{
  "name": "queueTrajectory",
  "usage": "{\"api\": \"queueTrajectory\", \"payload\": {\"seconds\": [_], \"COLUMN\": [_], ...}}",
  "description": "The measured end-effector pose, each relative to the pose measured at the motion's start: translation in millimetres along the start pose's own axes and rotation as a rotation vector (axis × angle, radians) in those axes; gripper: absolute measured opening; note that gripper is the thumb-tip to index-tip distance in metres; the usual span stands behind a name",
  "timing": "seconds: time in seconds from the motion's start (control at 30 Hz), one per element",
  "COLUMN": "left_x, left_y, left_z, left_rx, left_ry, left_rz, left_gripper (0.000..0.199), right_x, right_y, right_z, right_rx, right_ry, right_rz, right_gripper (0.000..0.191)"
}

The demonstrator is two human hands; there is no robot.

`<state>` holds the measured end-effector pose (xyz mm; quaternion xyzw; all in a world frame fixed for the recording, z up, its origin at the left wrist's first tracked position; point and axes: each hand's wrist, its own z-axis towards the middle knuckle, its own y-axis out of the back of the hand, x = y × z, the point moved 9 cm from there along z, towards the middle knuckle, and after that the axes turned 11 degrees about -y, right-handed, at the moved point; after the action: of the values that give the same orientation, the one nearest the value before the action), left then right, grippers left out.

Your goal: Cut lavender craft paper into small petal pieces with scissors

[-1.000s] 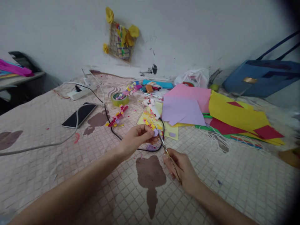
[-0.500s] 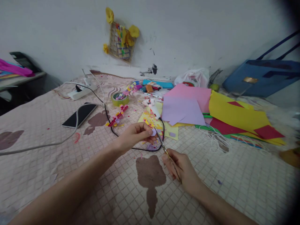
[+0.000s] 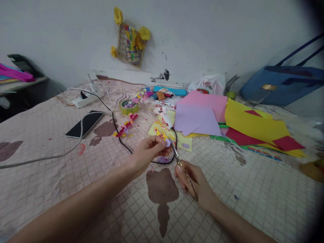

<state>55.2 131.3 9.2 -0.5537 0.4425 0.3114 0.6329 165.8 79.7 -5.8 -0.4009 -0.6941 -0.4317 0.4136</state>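
Between the thumb and fingers of my left hand (image 3: 149,152) is a small piece of purple paper (image 3: 168,143). My right hand (image 3: 193,180) is wrapped round the handles of a pair of scissors (image 3: 175,152), whose blades point up and away, right at the paper's edge. Whether the blades touch the paper is hard to make out. Just beyond my left fingers, small yellow and pink paper cuttings (image 3: 162,131) lie on a pale yellow sheet (image 3: 185,139). A white glue gun (image 3: 165,119) rests behind them, its black cord looping around near my hands.
Sheets of purple paper (image 3: 197,118), pink paper (image 3: 210,101) and yellow paper (image 3: 255,123) lie to the right, beside tangled white string (image 3: 231,152). At left are a phone (image 3: 84,125), a power strip (image 3: 87,99), a tape roll (image 3: 129,109) and a decorated red strip (image 3: 127,125).
Both hands stay close together. My left hand has shifted slightly down and the purple piece a little right, while the scissors have turned slightly. The view has moved a touch.
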Motion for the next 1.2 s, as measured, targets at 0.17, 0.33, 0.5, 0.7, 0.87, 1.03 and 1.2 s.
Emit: {"api": "queueTrajectory", "payload": {"seconds": [0.17,0.33,0.5,0.7,0.87,1.03,1.2], "left_x": [0.9,3.5,4.0,5.8,6.0,7.3,7.6], "left_y": [-0.5,0.0,0.0,1.5,1.3,1.0,1.0], "left_z": [-2.8,-4.7,-4.8,-4.5,-4.8,-4.7,-5.1], "left_rx": [-0.041,-0.079,-0.081,-0.091,-0.103,-0.102,-0.110], "left_ry": [-0.003,0.006,0.001,-0.001,-0.010,-0.011,-0.014], "left_rz": [-0.024,-0.048,-0.049,-0.063,-0.075,-0.078,-0.091], "left_gripper": [0.020,0.020,0.018,0.019,0.019,0.018,0.017], "right_x": [0.0,0.0,-1.0,-1.1,-0.5,-1.5,-0.4], "right_y": [1.2,2.1,2.3,2.2,2.4,2.5,3.2], "right_z": [0.9,1.7,2.3,1.7,2.3,3.5,3.7], "right_rx": [-0.030,-0.051,-0.058,-0.057,-0.060,-0.058,-0.057], "right_ry": [0.009,0.007,0.015,0.017,0.026,0.020,0.021], "right_rz": [-0.043,-0.069,-0.074,-0.088,-0.074,-0.079,-0.078], "right_gripper": [0.044,0.043,0.042,0.042,0.040,0.040,0.038]}}
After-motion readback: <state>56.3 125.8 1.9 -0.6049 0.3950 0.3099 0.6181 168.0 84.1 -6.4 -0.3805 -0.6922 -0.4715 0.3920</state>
